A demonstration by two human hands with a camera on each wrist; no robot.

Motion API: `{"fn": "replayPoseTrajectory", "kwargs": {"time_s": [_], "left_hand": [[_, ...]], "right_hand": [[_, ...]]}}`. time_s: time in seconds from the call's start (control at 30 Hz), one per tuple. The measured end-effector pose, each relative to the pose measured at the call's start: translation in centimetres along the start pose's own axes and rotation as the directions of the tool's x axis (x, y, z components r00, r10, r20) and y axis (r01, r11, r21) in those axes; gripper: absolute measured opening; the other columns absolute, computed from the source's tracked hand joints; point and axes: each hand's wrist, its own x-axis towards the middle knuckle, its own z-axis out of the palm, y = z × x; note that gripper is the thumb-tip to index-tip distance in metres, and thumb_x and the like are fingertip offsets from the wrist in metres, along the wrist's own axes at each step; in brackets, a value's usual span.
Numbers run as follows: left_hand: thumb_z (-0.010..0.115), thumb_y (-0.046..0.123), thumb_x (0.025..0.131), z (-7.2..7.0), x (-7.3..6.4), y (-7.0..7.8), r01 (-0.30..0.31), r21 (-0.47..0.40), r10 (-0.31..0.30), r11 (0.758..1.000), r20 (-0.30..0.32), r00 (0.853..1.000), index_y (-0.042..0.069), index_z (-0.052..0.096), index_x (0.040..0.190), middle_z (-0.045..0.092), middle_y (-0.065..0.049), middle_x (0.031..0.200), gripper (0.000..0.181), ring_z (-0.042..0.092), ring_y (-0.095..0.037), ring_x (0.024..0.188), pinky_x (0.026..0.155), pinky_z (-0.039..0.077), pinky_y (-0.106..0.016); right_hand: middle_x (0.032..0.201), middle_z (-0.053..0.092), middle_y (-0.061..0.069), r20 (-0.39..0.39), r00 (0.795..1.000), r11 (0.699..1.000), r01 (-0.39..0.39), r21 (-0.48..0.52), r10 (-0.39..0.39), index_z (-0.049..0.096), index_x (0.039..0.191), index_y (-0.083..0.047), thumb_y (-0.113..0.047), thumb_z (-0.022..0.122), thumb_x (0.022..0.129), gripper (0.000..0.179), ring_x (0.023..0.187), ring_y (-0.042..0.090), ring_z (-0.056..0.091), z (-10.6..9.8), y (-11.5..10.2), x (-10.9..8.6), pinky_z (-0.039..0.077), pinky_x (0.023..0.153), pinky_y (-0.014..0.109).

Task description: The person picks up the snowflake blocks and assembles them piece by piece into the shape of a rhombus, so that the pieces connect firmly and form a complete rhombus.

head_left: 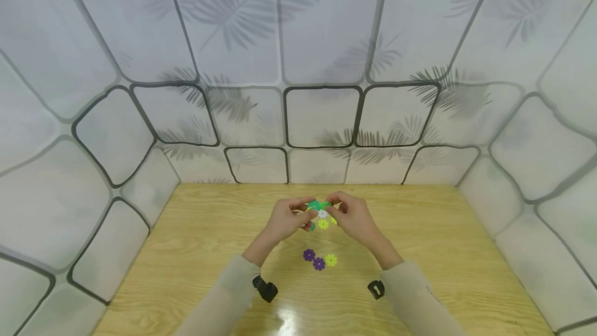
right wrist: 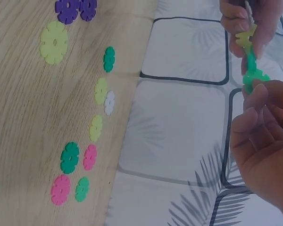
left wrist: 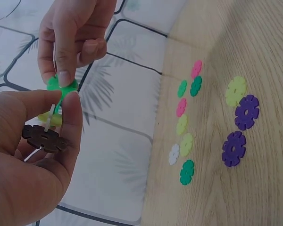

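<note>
Bright green notched disc (left wrist: 61, 87) raised above desk (head_left: 210, 232) — pinched between right hand's (head_left: 352, 218) thumb and finger, grip clamped. Left hand's (head_left: 290, 217) grip also clamped, on linked discs: yellow disc (right wrist: 246, 39) next to green, dark disc (left wrist: 42, 140) nearer palm. On desk: two purple discs (left wrist: 233, 149) beside pale yellow disc (left wrist: 236, 91). Farther back — white disc (right wrist: 109, 103), pink discs (right wrist: 60, 189), dark green disc (right wrist: 70, 157), lying flat.
</note>
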Motion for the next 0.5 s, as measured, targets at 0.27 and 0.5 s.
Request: {"fn": "replayPoseTrajectory", "kwargs": {"time_s": [0.27, 0.5], "left_hand": [[0.072, 0.009, 0.101, 0.14, -0.17, 0.34, -0.027, -0.013, 0.027, 1.0, 0.017, 1.0, -0.001, 0.063, 0.143, 0.074, -0.026, 0.111, 0.044, 0.078, -0.028, 0.075, 0.08, 0.067, -0.057], [0.071, 0.008, 0.101, 0.24, -0.29, 0.56, -0.031, -0.023, 0.031, 0.999, 0.014, 0.999, -0.002, 0.062, 0.144, 0.073, -0.027, 0.117, 0.044, 0.077, -0.014, 0.069, 0.074, 0.069, -0.044]], "right_hand": [[0.108, 0.075, 0.011, -0.022, 1.0, 1.0, 0.017, 0.001, -0.017, 0.074, 0.116, -0.01, -0.012, 0.07, 0.102, 0.014, 0.048, 0.004, 0.04, 0.25, 0.1, -0.01, 0.035, 0.042, 0.022], [0.112, 0.076, 0.015, -0.06, 0.997, 0.999, 0.039, -0.022, -0.04, 0.073, 0.119, -0.005, -0.008, 0.068, 0.103, 0.017, 0.045, 0.003, 0.038, 0.64, -0.37, -0.12, 0.033, 0.041, 0.018]]}}
